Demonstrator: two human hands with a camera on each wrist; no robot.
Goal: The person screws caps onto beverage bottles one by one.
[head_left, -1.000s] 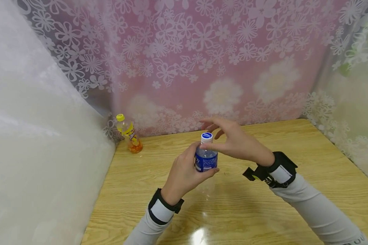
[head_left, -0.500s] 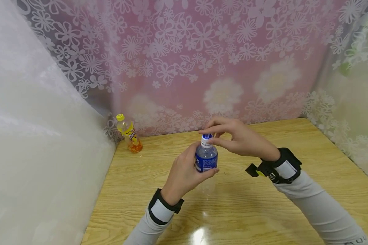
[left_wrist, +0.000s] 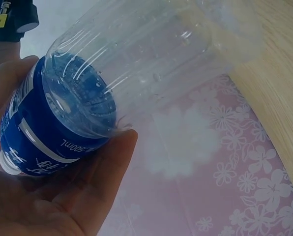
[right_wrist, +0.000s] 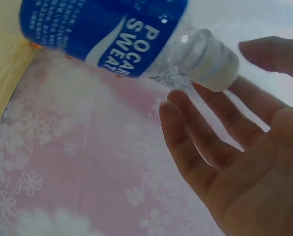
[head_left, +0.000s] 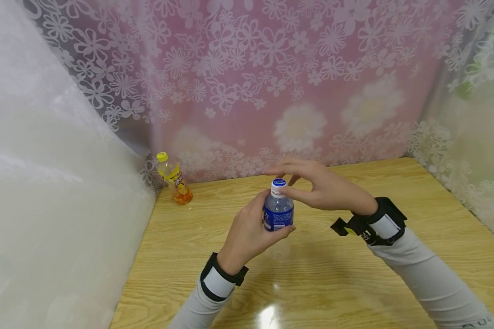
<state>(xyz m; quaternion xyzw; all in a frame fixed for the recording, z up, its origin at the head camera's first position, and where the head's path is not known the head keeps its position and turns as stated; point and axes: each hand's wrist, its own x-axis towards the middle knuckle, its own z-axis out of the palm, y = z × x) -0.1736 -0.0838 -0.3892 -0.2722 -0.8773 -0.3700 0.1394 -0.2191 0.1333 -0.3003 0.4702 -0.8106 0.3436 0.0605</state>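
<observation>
My left hand grips a clear plastic drink bottle round its blue label, holding it upright over the table. The label reads "POCARI SWEAT" in the right wrist view. A white screw cap with a blue top sits on the neck. About this cap stands my right hand, with fingers extended and parted. Its thumb is a little apart from the cap in the right wrist view, and the fingertips lie close to the cap's other side. Whether a fingertip touches it, I cannot tell.
A second bottle with a yellow cap and some orange contents stands at the back left of the wooden table. A pink flowered curtain hangs behind, and a pale sheet closes off the left side.
My right hand has moved in on the cap and pinched it half a second ago; now its fingers have spread off it again. The left hand and bottle have hardly moved.
</observation>
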